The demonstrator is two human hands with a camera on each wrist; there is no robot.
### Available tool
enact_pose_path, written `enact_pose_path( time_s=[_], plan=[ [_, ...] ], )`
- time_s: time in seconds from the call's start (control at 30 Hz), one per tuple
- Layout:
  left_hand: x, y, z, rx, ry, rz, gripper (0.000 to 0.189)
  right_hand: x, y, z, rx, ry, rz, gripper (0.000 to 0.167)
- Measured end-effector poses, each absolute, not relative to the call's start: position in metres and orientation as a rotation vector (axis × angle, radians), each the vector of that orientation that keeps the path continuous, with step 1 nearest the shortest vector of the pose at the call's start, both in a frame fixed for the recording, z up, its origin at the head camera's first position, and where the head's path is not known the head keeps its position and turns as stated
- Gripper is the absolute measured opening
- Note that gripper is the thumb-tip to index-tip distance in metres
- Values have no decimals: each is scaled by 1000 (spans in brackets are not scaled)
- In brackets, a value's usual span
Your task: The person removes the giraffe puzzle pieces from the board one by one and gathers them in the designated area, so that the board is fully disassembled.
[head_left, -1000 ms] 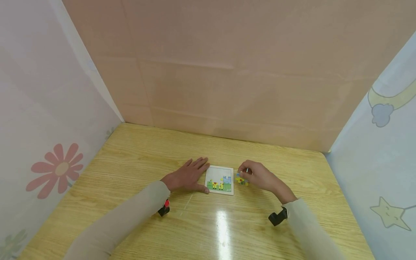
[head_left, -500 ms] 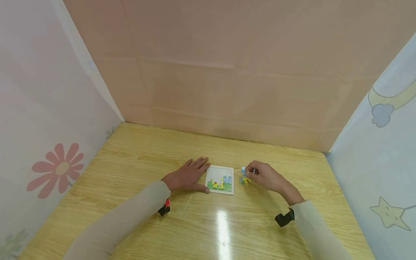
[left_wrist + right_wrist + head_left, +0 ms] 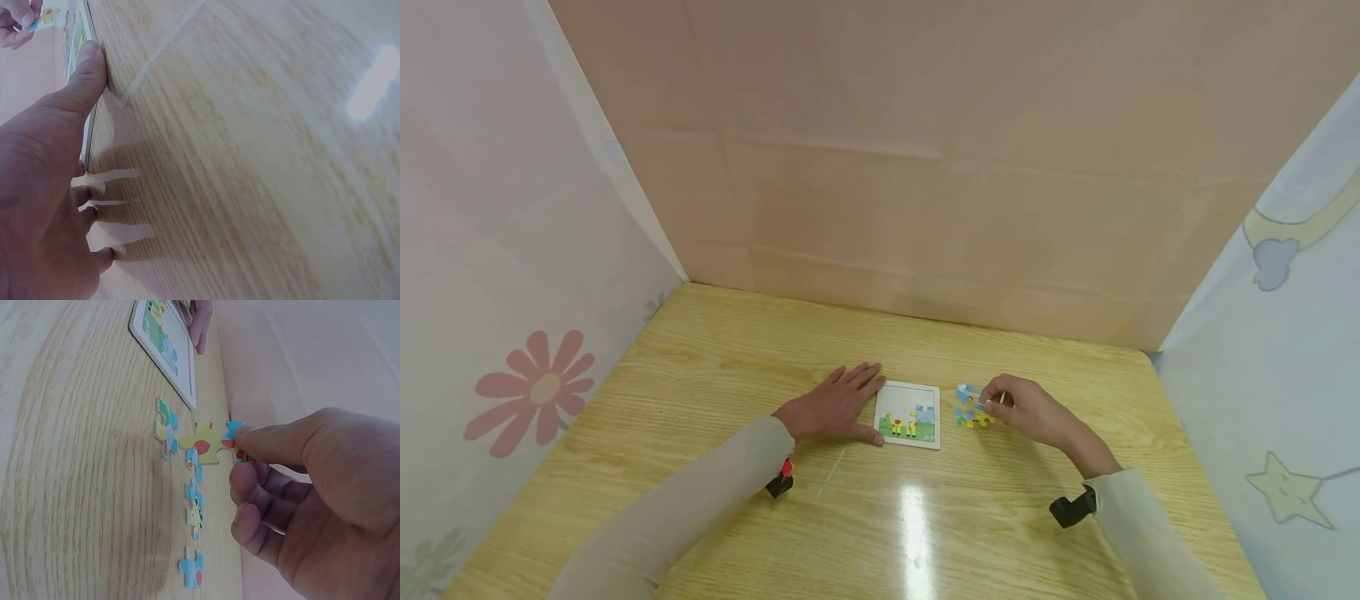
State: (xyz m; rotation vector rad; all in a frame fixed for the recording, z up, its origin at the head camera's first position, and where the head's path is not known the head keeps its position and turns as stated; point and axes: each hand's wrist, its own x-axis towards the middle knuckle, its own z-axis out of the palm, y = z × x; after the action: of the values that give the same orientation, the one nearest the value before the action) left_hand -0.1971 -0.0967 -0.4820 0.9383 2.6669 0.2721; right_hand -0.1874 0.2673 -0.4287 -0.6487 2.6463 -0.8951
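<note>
My left hand (image 3: 831,408) lies flat with its fingers spread at the left side of a square white jigsaw tray (image 3: 897,398). Its thumb rests on the tray's lower left corner. Joined pieces of a yellow, green and blue picture fill the tray's bottom and lower right. To the right of the tray, my right hand (image 3: 1030,410) pinches a yellow jigsaw piece with red spots and some blue (image 3: 206,444) between thumb and fingertips, close over the table. Loose jigsaw pieces (image 3: 165,428) lie just beside it, and the fingers partly cover this group in the head view.
The wooden table (image 3: 760,542) meets an orange-brown backdrop (image 3: 925,233) behind the tray. Patterned white panels stand on the left and right. More loose blue and yellow jigsaw pieces (image 3: 195,515) lie in a row below the right hand's fingertips.
My right hand has moved to the right, away from the tray, and more loose jigsaw pieces now show, spread out beside its fingers. The left hand and the tray have stayed put.
</note>
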Motion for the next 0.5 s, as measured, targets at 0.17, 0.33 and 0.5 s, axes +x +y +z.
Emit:
enact_pose_path(
  time_s=[0.17, 0.33, 0.5],
  plan=[
    [-198, -97, -482, 939, 2665, 279, 108, -187, 272, -429, -631, 2658, -874, 9],
    [-198, -98, -482, 943, 2663, 266, 109, -186, 277, -429, -594, 2662, -866, 8],
    [-198, -98, -482, 945, 2665, 264, 108, -186, 280, -429, -593, 2640, -870, 10]
  ],
)
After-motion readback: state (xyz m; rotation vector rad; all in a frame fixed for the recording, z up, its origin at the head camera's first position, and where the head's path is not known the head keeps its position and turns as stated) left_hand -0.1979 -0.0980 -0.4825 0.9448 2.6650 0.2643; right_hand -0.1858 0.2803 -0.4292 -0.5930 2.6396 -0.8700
